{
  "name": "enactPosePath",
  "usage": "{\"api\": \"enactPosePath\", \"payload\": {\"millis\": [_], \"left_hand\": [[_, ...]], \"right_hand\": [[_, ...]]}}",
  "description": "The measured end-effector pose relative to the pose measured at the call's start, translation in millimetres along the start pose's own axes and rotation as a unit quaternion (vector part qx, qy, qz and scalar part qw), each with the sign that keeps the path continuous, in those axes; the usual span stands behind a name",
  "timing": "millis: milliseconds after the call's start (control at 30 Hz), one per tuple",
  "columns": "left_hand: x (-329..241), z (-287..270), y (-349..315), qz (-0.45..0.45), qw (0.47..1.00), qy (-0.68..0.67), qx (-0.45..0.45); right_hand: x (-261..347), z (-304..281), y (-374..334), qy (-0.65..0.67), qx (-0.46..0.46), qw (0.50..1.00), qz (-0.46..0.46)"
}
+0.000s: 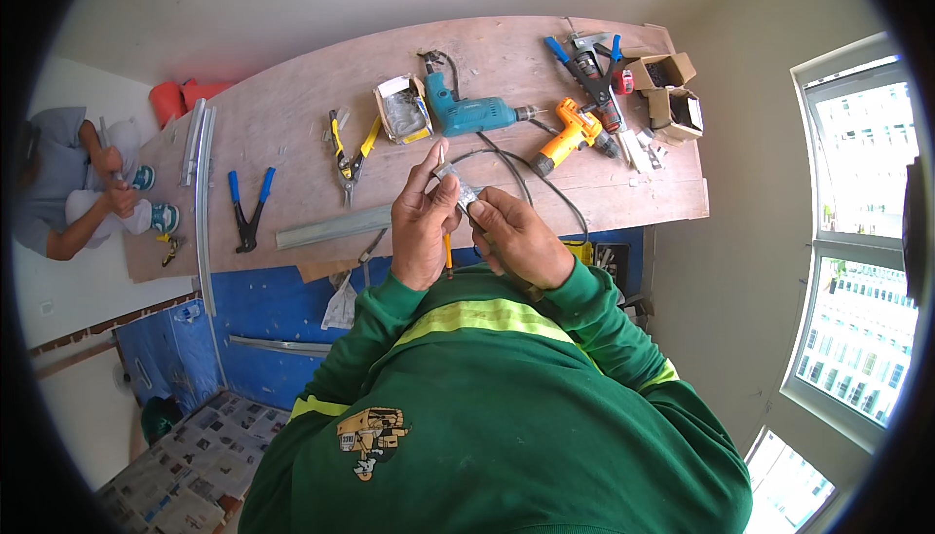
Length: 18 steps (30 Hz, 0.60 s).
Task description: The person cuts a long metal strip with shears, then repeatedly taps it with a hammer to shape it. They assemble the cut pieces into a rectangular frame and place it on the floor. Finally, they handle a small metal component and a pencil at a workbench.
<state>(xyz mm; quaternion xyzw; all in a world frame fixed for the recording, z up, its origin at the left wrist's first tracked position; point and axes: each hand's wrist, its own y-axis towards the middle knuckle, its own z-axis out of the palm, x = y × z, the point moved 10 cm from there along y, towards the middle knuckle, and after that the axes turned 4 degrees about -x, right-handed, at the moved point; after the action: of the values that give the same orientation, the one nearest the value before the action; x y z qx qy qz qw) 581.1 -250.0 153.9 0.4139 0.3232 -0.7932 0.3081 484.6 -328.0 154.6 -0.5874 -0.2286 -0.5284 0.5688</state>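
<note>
In front of my chest, both hands grip a small grey metal piece [467,195], perhaps a cut bit of metal profile. My left hand [425,225] pinches its left end between thumb and fingers. My right hand [518,232] is closed on its lower right end, thumb on top. A thin yellow stick, like a pencil [448,251], shows just below the left fingers; whether that hand holds it cannot be made out. Beyond my hands, a teal corded drill [472,113] and a yellow cordless drill [567,137] lie on the wooden table.
Yellow-handled snips [351,159], a blue-handled tool [250,211] and an open box [403,110] lie on the table [292,96]. A metal strip [331,227] lies near its front edge. At the right are small cardboard boxes [674,113]. Another person [68,179] sits at far left.
</note>
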Motion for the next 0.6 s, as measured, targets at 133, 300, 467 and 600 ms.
{"api": "enactPosePath", "payload": {"millis": [133, 300, 467, 600], "left_hand": [[-0.7, 0.0, -0.1, 0.009, 1.0, 0.016, -0.011], [1.6, -1.7, -0.8, -0.006, 0.999, 0.014, -0.03], [1.9, -5.0, -1.3, -0.023, 0.998, 0.009, -0.06], [9.4, -2.3, -8.6, -0.048, 0.995, 0.037, -0.074]], "right_hand": [[-1.5, 0.8, 0.6, -0.006, -0.006, 1.0, -0.003], [1.9, 0.2, 1.6, -0.018, -0.029, 0.999, -0.009], [3.9, -0.2, 2.3, -0.013, -0.05, 0.998, -0.02], [8.2, -6.4, 12.6, 0.003, -0.074, 0.997, -0.038]]}}
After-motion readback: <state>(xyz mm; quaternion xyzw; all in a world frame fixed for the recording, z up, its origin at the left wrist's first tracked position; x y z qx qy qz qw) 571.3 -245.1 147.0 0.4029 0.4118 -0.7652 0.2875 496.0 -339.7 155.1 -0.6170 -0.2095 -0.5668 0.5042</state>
